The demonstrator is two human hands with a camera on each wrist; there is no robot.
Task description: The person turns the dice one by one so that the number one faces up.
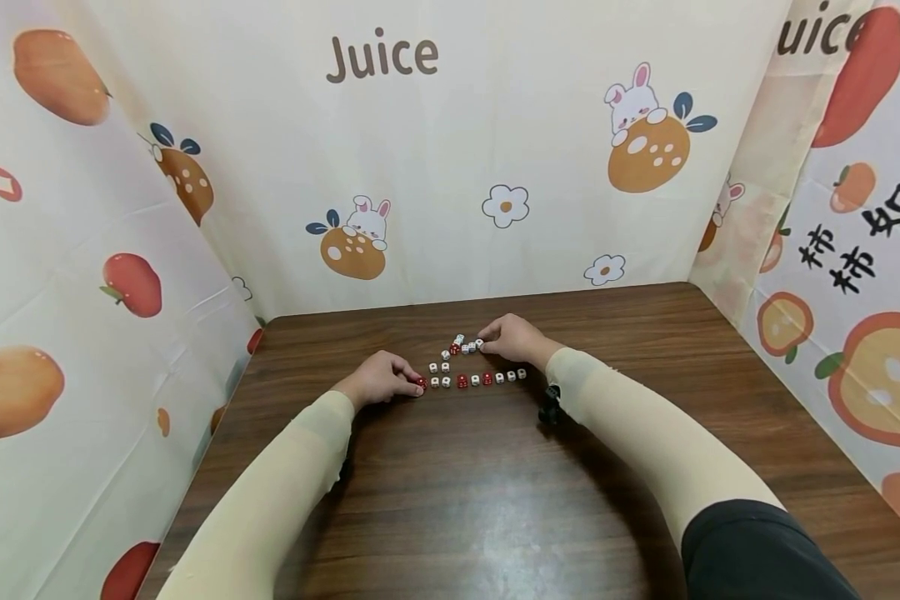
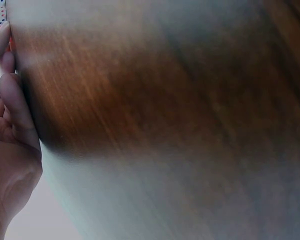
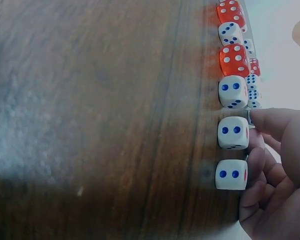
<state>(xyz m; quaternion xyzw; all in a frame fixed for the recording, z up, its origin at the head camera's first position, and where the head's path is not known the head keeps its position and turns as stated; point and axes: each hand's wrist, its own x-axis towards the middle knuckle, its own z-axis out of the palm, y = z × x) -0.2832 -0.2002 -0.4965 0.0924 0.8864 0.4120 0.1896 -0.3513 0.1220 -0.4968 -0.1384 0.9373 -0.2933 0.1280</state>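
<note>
Small white and red dice form a long front row and a shorter curved line behind it on the brown table. At the row's left end, my left hand point(image 1: 381, 379) pinches a red die point(image 1: 422, 382) between thumb and fingers. Behind the row, my right hand point(image 1: 520, 340) pinches a white die point(image 1: 480, 343) at the right end of the back line. The right wrist view shows the thumb against that die, mostly hidden behind the front row, where a white die point(image 3: 231, 175) stands nearest the camera. Another red die point(image 1: 462, 381) sits within the front row.
The brown wooden table point(image 1: 450, 500) extends toward me and to both sides. A fruit-patterned cloth point(image 1: 450, 150) hangs along its back edge, with more patterned cloth at the left and right. A small black object point(image 1: 550, 406) is at my right wrist.
</note>
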